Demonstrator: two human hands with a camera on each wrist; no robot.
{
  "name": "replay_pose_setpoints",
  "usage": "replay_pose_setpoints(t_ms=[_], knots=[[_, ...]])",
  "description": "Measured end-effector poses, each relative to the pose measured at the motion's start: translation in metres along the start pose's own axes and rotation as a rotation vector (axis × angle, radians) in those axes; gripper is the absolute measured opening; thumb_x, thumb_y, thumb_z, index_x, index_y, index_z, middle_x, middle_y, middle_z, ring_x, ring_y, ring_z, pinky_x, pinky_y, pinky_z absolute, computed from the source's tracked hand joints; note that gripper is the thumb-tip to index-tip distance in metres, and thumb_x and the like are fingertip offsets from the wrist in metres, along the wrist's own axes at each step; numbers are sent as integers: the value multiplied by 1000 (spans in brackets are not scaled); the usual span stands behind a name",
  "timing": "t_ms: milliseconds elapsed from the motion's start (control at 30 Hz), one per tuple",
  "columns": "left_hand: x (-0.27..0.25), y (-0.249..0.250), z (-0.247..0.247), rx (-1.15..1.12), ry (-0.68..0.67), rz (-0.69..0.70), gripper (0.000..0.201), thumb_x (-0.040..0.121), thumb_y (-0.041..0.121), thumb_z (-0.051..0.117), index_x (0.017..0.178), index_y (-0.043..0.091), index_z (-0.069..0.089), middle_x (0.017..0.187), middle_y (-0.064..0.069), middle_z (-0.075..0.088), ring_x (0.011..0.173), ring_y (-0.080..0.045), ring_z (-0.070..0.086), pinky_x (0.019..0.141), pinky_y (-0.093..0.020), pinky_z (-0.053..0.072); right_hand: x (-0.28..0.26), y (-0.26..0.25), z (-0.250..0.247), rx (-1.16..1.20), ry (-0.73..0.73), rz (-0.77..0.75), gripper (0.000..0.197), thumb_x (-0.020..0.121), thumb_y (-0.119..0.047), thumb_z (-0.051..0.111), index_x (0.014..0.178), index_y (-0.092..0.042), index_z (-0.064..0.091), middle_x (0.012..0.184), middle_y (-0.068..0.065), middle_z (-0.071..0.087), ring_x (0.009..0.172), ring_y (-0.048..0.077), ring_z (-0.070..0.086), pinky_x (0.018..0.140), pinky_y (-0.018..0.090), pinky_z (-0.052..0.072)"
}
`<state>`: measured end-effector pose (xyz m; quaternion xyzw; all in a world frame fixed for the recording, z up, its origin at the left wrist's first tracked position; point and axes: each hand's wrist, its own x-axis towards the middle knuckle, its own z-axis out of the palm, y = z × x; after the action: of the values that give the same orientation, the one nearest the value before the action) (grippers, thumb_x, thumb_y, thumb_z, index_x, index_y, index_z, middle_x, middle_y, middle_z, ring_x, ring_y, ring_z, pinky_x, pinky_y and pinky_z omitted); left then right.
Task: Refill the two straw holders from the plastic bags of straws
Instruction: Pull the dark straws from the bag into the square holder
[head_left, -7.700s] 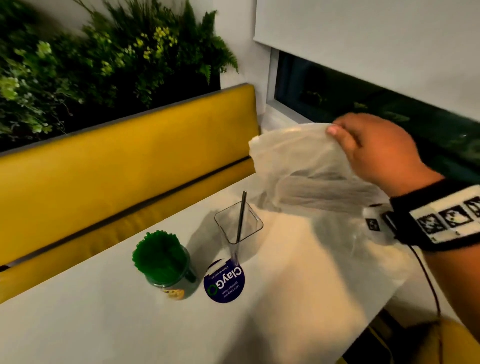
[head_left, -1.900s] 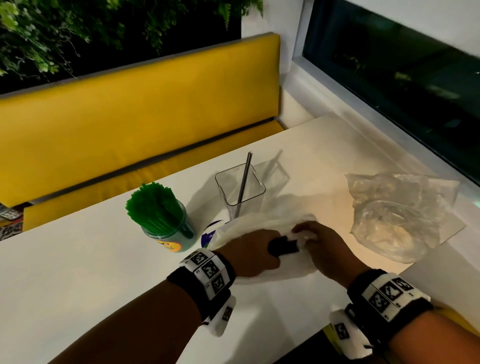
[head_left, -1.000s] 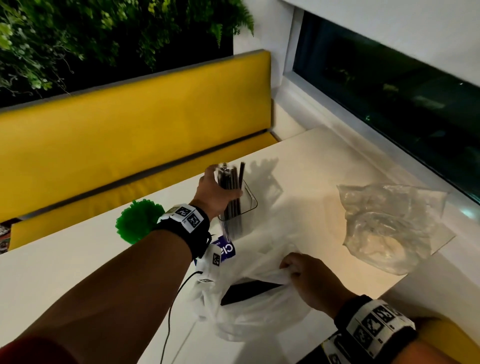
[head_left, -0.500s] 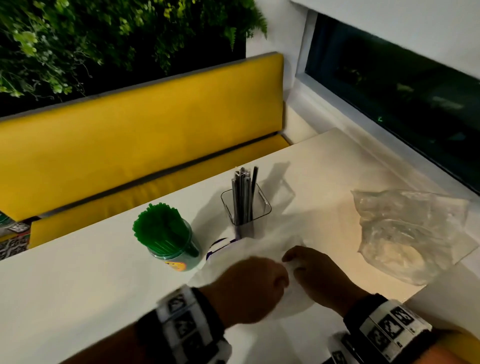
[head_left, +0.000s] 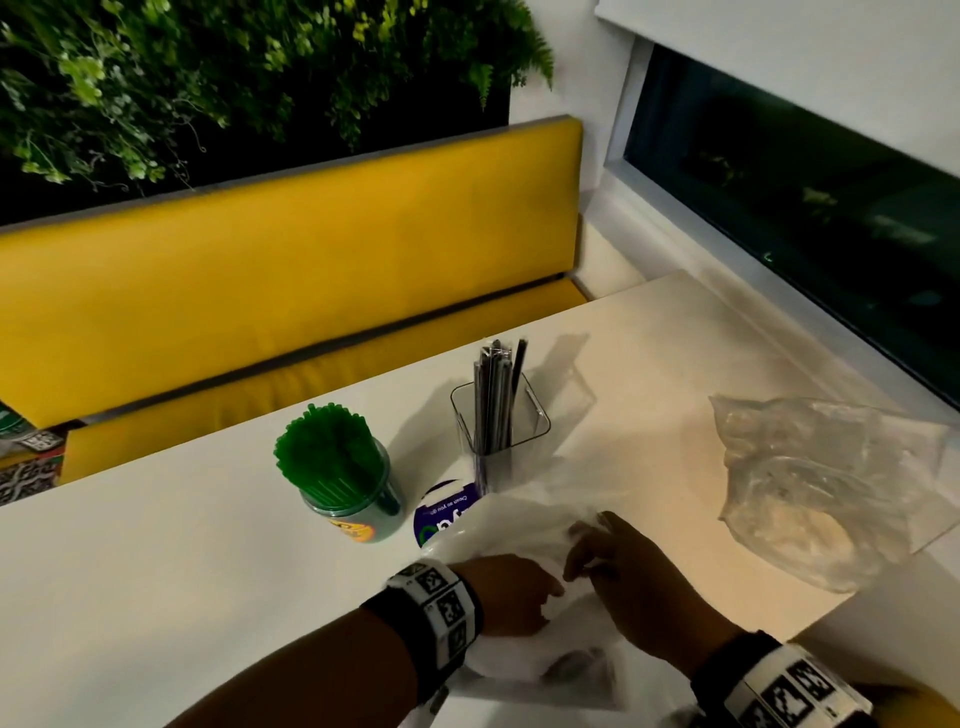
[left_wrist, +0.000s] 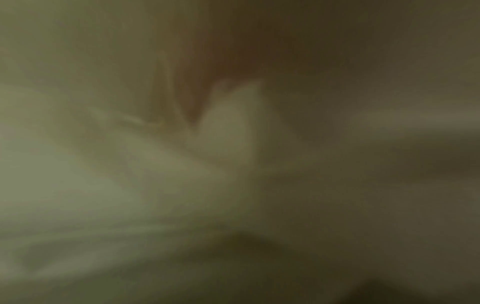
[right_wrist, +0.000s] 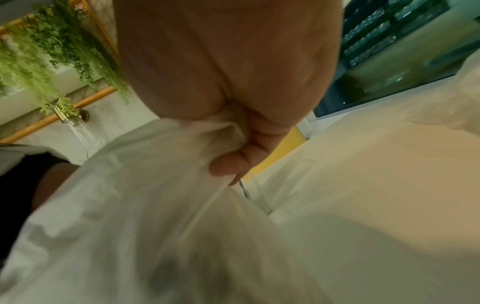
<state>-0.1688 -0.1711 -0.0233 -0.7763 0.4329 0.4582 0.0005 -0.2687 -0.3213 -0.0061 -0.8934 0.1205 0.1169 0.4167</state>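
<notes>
A round jar (head_left: 358, 512) packed with green straws (head_left: 327, 457) stands left of a clear square holder (head_left: 501, 431) that holds a bunch of dark straws (head_left: 493, 395). A white plastic bag (head_left: 519, 540) lies at the table's near edge, and a few dark straws (head_left: 576, 667) show through it. My right hand (head_left: 587, 551) grips the bag's bunched edge; in the right wrist view the right hand (right_wrist: 228, 164) has its fingers curled round the plastic (right_wrist: 155, 205). My left hand (head_left: 550, 590) reaches into the bag's mouth with its fingertips hidden. The left wrist view is only blur.
A crumpled clear plastic bag (head_left: 821, 493) lies at the table's right edge by the window. A round blue sticker (head_left: 444, 512) sits between the jar and the white bag. A yellow bench (head_left: 291, 291) runs behind the white table (head_left: 156, 571).
A second ago my left hand set a bunch of dark straws in the clear holder, then came back to the white bag. My right hand has kept hold of the bag.
</notes>
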Motion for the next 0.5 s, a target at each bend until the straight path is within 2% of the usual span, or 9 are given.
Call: replay_pose_setpoints(t_ms=[67, 133, 200, 300, 367, 433, 500], knots=[[0, -1, 2, -76, -15, 24, 47, 102, 39, 40, 147, 27, 44, 148, 1, 50, 138, -20, 42, 119, -37, 27, 4, 6, 1, -72, 32, 19, 51, 93, 1, 48, 74, -45, 60, 120, -15, 49, 115, 5, 49, 103, 28, 44], [0, -2, 8, -97, -14, 12, 46, 101, 49, 33, 140, 33, 50, 143, 3, 54, 133, -23, 46, 116, -44, 30, 6, 8, 2, -65, 36, 16, 53, 92, 1, 47, 79, -49, 61, 126, -17, 48, 118, 9, 50, 105, 30, 45], [1, -1, 15, -26, -21, -9, 48, 100, 55, 27, 134, 33, 53, 138, 0, 57, 128, -29, 50, 112, -49, 35, 6, 4, 3, -44, 2, -5, 60, 90, 5, 45, 83, -52, 62, 126, -20, 49, 119, 8, 51, 105, 27, 45], [3, 1, 21, 66, 40, -56, 56, 101, 58, 21, 129, 27, 57, 130, -5, 61, 120, -33, 56, 107, -49, 41, 4, 3, 5, -23, -53, -17, 67, 87, 9, 44, 86, -56, 60, 122, -29, 46, 118, 4, 52, 102, 15, 43], [5, -1, 24, 89, 67, -72, 59, 100, 59, 19, 125, 23, 60, 124, -6, 64, 114, -33, 59, 104, -48, 44, 3, 8, 6, -44, -58, -1, 66, 87, 6, 47, 86, -59, 61, 127, -24, 47, 122, 3, 51, 107, 22, 43], [4, 0, 24, 34, 114, -75, 61, 99, 63, 19, 120, 23, 61, 120, -5, 66, 111, -32, 61, 103, -46, 45, 2, 9, 4, -72, -55, 3, 64, 88, 3, 48, 89, -60, 61, 138, -21, 44, 133, 3, 42, 116, 31, 35], [-3, 3, 18, -131, 207, -58, 63, 94, 71, 22, 112, 25, 62, 114, 1, 66, 105, -26, 60, 100, -40, 44, 1, 8, -1, -125, -45, 9, 57, 91, 1, 47, 99, -54, 61, 134, -25, 35, 131, -4, 27, 118, 24, 20]])
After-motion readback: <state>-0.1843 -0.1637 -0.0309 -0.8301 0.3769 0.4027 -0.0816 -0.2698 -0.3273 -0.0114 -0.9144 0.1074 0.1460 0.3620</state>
